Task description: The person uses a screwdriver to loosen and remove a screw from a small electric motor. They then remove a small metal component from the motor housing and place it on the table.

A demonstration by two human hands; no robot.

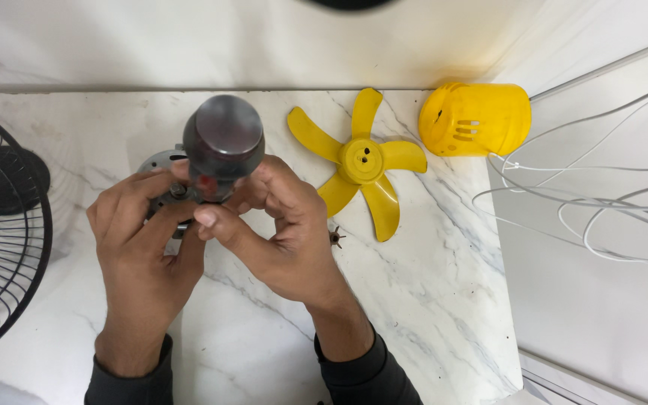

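1. Left hand (140, 240): grip closed round the metal motor part (160, 187), steadying it on the worktop (414, 300).
2. Right hand (275, 225): grip pinching the upright screwdriver (223, 142) over that part.
3. Yellow fan blade (360, 161), yellow housing (475, 118), black grille (1, 217): set aside beyond and left.

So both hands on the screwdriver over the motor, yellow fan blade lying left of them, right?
Not quite. In the head view the yellow fan blade lies to the right of the hands, not left. Both the left hand and right hand are at the screwdriver over the motor.
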